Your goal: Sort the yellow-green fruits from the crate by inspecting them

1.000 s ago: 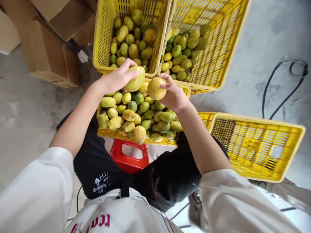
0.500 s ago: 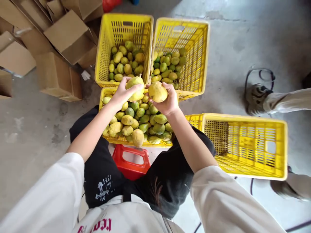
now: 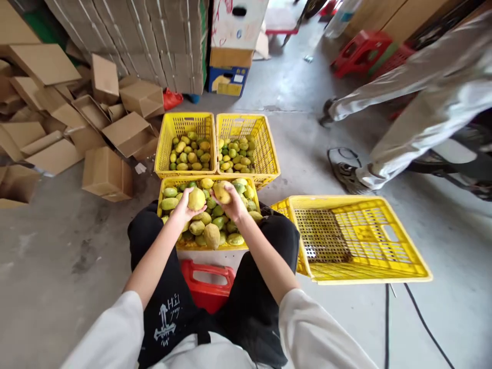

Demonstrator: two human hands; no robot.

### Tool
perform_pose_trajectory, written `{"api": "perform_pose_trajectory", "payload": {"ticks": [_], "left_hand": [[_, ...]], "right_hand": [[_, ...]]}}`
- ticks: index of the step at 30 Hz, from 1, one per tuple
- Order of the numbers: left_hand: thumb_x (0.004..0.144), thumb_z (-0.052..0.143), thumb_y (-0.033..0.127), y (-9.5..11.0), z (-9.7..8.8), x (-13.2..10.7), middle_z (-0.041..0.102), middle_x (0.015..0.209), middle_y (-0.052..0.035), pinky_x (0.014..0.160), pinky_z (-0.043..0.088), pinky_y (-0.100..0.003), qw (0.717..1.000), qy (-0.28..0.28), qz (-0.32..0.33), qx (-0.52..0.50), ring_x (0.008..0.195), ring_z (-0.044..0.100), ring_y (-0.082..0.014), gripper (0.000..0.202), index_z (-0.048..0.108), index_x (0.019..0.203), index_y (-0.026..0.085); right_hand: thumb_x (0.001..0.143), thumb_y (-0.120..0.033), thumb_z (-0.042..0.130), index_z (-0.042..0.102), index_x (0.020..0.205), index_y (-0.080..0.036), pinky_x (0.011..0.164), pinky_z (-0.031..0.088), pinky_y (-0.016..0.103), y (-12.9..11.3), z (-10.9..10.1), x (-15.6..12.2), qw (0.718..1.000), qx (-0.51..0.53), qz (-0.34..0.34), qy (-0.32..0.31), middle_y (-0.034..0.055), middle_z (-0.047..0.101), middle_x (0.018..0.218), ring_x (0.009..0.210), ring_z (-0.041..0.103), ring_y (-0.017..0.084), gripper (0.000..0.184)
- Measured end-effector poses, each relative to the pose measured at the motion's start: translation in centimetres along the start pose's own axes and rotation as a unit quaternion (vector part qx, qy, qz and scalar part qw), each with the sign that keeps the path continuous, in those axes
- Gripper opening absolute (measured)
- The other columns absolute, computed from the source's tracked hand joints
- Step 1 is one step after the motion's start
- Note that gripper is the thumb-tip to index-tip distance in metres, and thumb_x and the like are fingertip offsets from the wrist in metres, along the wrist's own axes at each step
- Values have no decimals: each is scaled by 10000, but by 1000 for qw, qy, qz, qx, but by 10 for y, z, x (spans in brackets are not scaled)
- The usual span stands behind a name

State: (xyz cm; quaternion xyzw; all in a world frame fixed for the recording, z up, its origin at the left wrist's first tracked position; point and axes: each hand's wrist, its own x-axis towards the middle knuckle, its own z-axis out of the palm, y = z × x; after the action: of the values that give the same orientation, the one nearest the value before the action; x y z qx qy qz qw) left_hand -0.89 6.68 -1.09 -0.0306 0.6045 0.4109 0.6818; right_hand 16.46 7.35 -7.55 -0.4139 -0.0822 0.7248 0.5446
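Note:
My left hand (image 3: 185, 206) is closed round a yellow lemon (image 3: 197, 199). In my right hand (image 3: 234, 206) there is another yellow lemon (image 3: 222, 192), gripped by the fingers. Both hands are over a yellow crate (image 3: 236, 248) between my knees, filled with green and yellow lemons. One large, brownish-yellow lemon (image 3: 211, 236) lies at its near edge. Behind it stand two more yellow crates, the left one (image 3: 158, 148) and the right one (image 3: 273, 154), each partly filled with lemons.
A tilted yellow crate (image 3: 369, 274) stands by my right knee, no fruit visible inside. A red stool (image 3: 211, 297) is between my legs. Cardboard boxes (image 3: 105, 171) pile up at left. Another person's legs (image 3: 403, 133) are at right, with cables (image 3: 387, 323) on the floor.
My view has tilted up, showing more of the room. Both hands, each still holding a lemon, are now lower over the near crate and turned differently.

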Motion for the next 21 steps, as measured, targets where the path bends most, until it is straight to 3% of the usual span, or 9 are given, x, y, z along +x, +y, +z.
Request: {"api": "perform_pose_trajectory", "payload": {"ticks": [2, 4, 7, 11, 13, 16, 21], "left_hand": [[1246, 660, 367, -10, -7, -4, 755, 842, -40, 638, 685, -262, 1000, -7, 4, -17, 680, 751, -185, 214, 759, 1163, 197], [1217, 720, 351, -19, -15, -6, 759, 869, -45, 648, 687, -259, 999, -16, 4, -35, 698, 764, -189, 171, 766, 1149, 202], [1194, 748, 313, -29, -30, -9, 774, 905, -46, 688, 712, -267, 998, -24, 16, -48, 720, 784, -187, 134, 759, 1123, 200], [1194, 700, 294, -33, -43, -9, 777, 914, -56, 707, 745, -311, 997, -24, 17, -71, 738, 792, -198, 136, 768, 1145, 186], [1192, 708, 315, -32, -45, -7, 761, 902, -44, 687, 734, -294, 996, 4, 18, -83, 717, 766, -181, 149, 768, 1139, 189], [1179, 743, 317, -30, -42, -2, 739, 889, -19, 648, 689, -234, 994, 39, 33, -96, 682, 723, -151, 126, 750, 1104, 216], [1185, 734, 278, -37, -35, 12, 760, 920, -28, 638, 689, -238, 993, 15, 45, -110, 689, 737, -156, 100, 735, 1098, 228]], "right_hand": [[1057, -365, 732, 742, 1111, -252, 677, 683, 273, 11, -6, -9, 999, 7, 43, 21, 71, 872, 992, 1060, 890, 284, 126], [1062, -434, 726, 742, 1056, -259, 542, 566, 229, 18, -13, -14, 998, 14, 41, 35, 79, 866, 931, 1072, 892, 300, 177], [1033, -433, 769, 748, 1052, -263, 598, 606, 233, 23, -24, -18, 999, 15, 31, 29, 55, 852, 911, 1058, 891, 283, 173], [1069, -388, 669, 728, 1061, -258, 695, 704, 323, 24, -30, -21, 996, 0, 52, 67, 55, 837, 918, 1007, 895, 296, 142], [1087, -390, 658, 729, 1070, -250, 693, 715, 334, 25, -30, -24, 995, -8, 60, 78, 68, 836, 935, 972, 893, 293, 157], [1047, -371, 783, 733, 1077, -246, 627, 679, 270, 26, -27, -27, 995, -25, 39, 83, 33, 814, 911, 817, 840, 227, 138], [931, -341, 944, 697, 1076, -267, 633, 695, 238, 28, -25, -23, 995, -46, 5, 86, -26, 802, 915, 708, 781, 159, 296]]}}
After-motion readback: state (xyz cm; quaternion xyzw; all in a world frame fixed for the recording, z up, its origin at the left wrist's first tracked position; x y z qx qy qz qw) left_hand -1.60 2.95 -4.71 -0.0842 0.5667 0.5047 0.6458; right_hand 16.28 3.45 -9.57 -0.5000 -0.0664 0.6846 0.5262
